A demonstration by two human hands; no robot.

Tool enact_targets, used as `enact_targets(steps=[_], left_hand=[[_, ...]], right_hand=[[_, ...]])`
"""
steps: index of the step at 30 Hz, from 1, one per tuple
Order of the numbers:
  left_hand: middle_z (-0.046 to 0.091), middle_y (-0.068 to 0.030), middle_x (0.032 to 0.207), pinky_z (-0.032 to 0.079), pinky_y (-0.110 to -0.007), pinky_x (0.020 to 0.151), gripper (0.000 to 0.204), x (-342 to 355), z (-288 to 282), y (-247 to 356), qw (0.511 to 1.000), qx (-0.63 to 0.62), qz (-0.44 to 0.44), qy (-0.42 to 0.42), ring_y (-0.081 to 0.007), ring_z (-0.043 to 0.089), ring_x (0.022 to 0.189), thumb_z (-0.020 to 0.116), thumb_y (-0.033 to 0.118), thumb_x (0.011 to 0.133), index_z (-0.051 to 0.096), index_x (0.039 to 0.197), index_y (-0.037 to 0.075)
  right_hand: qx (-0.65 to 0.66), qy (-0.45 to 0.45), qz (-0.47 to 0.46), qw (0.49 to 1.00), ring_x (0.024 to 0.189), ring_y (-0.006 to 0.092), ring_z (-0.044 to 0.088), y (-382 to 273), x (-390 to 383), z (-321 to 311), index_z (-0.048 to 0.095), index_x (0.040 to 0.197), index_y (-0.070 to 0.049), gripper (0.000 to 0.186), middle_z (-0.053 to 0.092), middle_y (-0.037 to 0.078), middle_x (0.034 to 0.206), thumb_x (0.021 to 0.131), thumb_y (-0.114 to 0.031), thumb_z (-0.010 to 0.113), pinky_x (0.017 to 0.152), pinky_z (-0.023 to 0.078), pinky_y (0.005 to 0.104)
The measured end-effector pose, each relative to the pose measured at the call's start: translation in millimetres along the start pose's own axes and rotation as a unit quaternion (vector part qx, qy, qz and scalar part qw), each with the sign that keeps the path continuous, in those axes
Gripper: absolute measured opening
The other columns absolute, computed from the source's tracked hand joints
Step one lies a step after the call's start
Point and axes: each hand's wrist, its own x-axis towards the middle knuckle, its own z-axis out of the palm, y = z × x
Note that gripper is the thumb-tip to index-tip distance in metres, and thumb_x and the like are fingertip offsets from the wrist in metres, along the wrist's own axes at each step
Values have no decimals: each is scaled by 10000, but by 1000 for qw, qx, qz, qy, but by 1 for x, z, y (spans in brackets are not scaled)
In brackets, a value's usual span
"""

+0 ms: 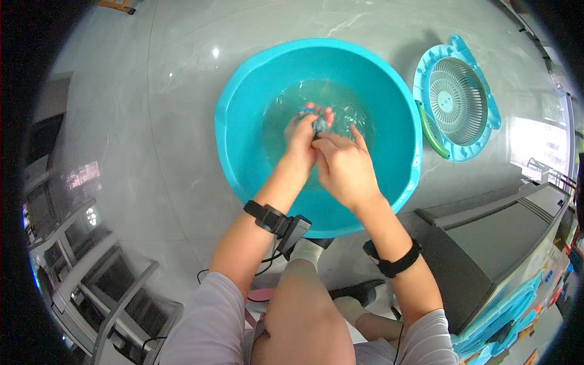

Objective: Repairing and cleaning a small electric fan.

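Note:
A large turquoise basin (243, 85) stands on the floor before me, with shallow, cloudy, rippling water in its bottom. Over the water, my left hand (300, 135) is closed around a small wet blue-grey cloth (320, 125), bunched up so its full shape is hidden. My right hand (345, 165) meets it from the right. Its thumb and forefinger are pinched together at the cloth's near edge, while the little finger sticks out. Both hands touch each other inside the basin's rim.
Right of the basin lies a light-blue plastic frame (421, 79) with a round slotted grey basket (456, 100) and a green handle (433, 135). A dark grey cabinet (456, 267) stands at the near right. Metal-framed furniture (115, 292) is at the near left.

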Motion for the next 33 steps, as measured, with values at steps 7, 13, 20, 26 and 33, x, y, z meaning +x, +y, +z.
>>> enact_targets(steps=[7, 13, 20, 26, 33], left_hand=[[548, -39, 843, 380, -245, 472, 115, 5, -5, -13, 985, 146, 38, 83, -129, 494, 645, 492, 151, 989, 542, 1068, 84], [436, -10, 703, 240, -242, 387, 244, 8, -1, -16, 989, 105, 2, 101, -107, 376, 499, 446, 309, 1011, 494, 914, 91], [319, 17, 559, 134, -264, 396, 361, 1, -3, -14, 991, 86, -64, 75, -89, 261, 446, 406, 476, 979, 438, 874, 132], [510, -27, 745, 249, -233, 379, 228, 4, -6, -15, 987, 141, 54, 60, -93, 462, 554, 589, 223, 924, 512, 1056, 54], [523, -33, 818, 248, -193, 368, 191, 11, -13, -7, 996, 89, -21, -9, -90, 479, 584, 554, 186, 965, 510, 1089, 47]], right_hand=[[211, 160, 114, 958, 938, 394, 571, 22, -1, 15, 606, 982, 22, 197, 594, 220, 974, 806, -55, 565, 864, 454, 462], [239, 116, 160, 951, 974, 404, 579, 37, -14, 34, 612, 990, 22, 215, 596, 233, 1000, 815, -100, 591, 881, 458, 439], [288, 115, 226, 923, 964, 374, 610, 44, -16, 45, 621, 1022, 32, 259, 624, 238, 994, 854, -165, 603, 863, 477, 428], [320, 113, 233, 911, 957, 351, 629, 42, -15, 54, 623, 1030, 36, 285, 632, 246, 1013, 876, -203, 604, 847, 492, 412], [348, 122, 241, 898, 946, 329, 640, 45, -21, 49, 630, 1019, 23, 276, 652, 217, 979, 886, -218, 600, 843, 493, 401]])
